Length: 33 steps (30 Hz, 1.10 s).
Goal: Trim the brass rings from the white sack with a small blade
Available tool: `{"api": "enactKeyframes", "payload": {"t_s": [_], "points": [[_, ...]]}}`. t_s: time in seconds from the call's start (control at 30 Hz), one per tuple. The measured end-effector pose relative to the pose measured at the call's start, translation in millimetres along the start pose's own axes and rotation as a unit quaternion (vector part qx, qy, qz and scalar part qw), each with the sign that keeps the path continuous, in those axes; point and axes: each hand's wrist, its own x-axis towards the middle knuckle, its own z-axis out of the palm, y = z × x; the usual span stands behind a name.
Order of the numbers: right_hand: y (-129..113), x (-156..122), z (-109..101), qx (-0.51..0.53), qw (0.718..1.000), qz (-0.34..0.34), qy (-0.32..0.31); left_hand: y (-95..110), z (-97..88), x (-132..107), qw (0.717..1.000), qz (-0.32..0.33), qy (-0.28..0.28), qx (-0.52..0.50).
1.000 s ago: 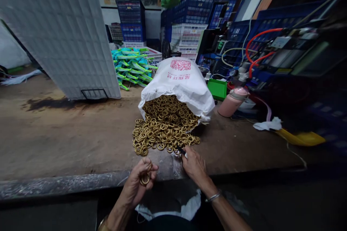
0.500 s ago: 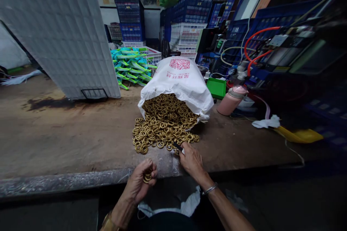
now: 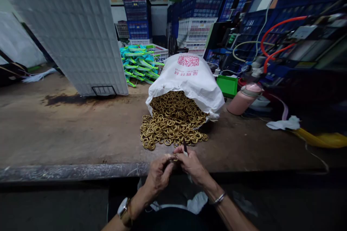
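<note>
Left hand point(image 3: 159, 175) and right hand point(image 3: 193, 166) are meeting now at their fingertips, whereas half a second ago they were apart, and the left one was showing several rings inside its curled fingers. Both forearms come from below and lean inward, and the hands are near the front edge of the tabletop point(image 3: 81, 126). The right hand grasps a dark slim tool point(image 3: 185, 146), whose tip points away toward the pile. The left hand is turned with its back up, its fingers bent; a small golden edge point(image 3: 175, 160) appears where the fingertips meet, but I cannot tell what the left palm contains. The golden rings point(image 3: 173, 131) lie just beyond the hands, spilling from the mouth of the white sack point(image 3: 189, 74) onto the tabletop.
</note>
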Motion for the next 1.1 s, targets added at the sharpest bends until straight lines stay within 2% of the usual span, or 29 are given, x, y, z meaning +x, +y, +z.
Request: {"api": "enactKeyframes", "payload": {"t_s": [0.07, 0.17, 0.3, 0.37, 0.57, 0.73, 0.93, 1.03, 1.1], "points": [[-3, -2, 3, 0.015, 0.999, 0.021, -0.022, 0, -1.1, 0, 1.000, 0.011, -0.011, 0.013], [-3, -2, 7, 0.024, 0.999, 0.027, -0.035, 1, -1.4, 1, 1.000, -0.010, -0.014, 0.001], [2, 1, 9, -0.051, 0.996, -0.071, -0.014, 2, -1.3, 3, 0.997, -0.047, 0.002, -0.060], [5, 4, 10, -0.084, 0.992, -0.096, -0.008, 3, -2.1, 5, 0.995, -0.064, 0.006, -0.076], [10, 9, 13, -0.095, 0.992, -0.083, -0.005, 10, -6.4, 7, 0.984, -0.148, -0.019, -0.097], [7, 6, 16, -0.063, 0.995, -0.067, -0.037, 6, -8.4, 6, 0.968, -0.184, -0.054, -0.164], [7, 7, 15, -0.033, 0.997, -0.047, -0.058, -1, -7.3, 2, 0.958, -0.210, -0.034, -0.193], [8, 8, 10, -0.101, 0.992, -0.072, -0.011, -2, -8.1, 2, 0.955, -0.215, -0.008, -0.206], [10, 5, 9, -0.196, 0.975, -0.106, 0.000, -3, -9.1, 2, 0.953, -0.211, 0.005, -0.215]]}}
